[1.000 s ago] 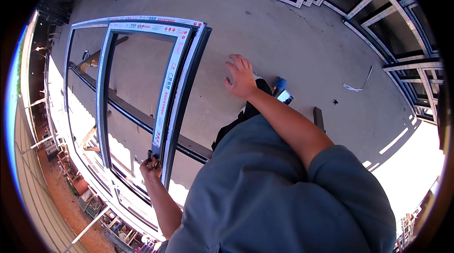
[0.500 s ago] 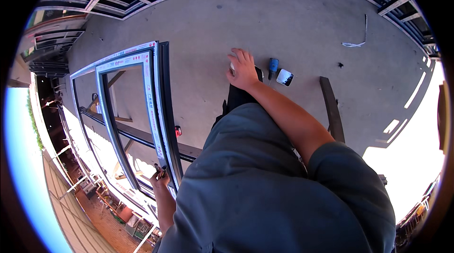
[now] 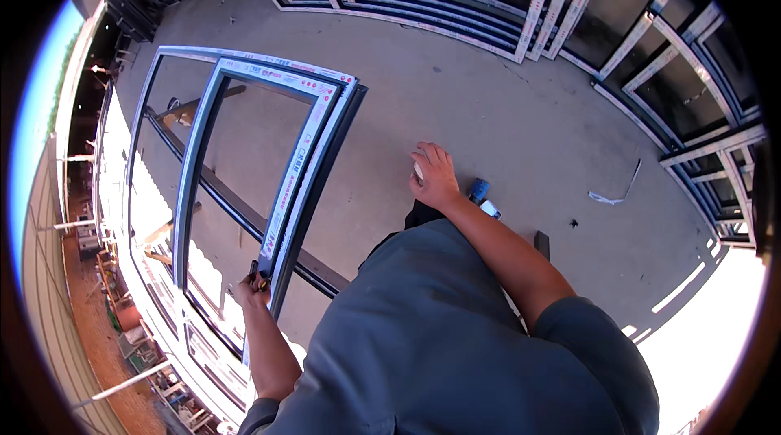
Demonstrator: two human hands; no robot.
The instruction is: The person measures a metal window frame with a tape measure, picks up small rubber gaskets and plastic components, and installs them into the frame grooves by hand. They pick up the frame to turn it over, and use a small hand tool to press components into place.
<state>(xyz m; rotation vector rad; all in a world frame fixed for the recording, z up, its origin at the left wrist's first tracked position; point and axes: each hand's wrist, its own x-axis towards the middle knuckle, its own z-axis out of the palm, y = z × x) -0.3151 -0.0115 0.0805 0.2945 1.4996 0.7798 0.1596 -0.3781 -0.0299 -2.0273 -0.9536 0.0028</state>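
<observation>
My left hand (image 3: 255, 292) is closed around a small dark object (image 3: 254, 269) at the inner edge of a window frame (image 3: 294, 170). Its kind does not show. The frame is dark, wrapped in white printed film, and lies raised above the floor at my left. My right hand (image 3: 437, 181) is out in front of my body, its fingers curled over a pale rounded thing (image 3: 419, 170) mostly hidden by the palm. Just right of that hand, a blue cordless drill (image 3: 478, 189) is on the floor beside a small white container (image 3: 490, 208).
More film-wrapped frames (image 3: 521, 8) stand along the far side and the right. A dark support bar (image 3: 232, 207) runs beneath the window frame. On the concrete floor (image 3: 390, 122) lies a curled white strip (image 3: 606, 198). A dark post end (image 3: 542, 243) shows near my right arm.
My view has turned and tilted up, so more frames show at the far side. Both hands keep about the same grip and place. The drill is now partly behind my right forearm.
</observation>
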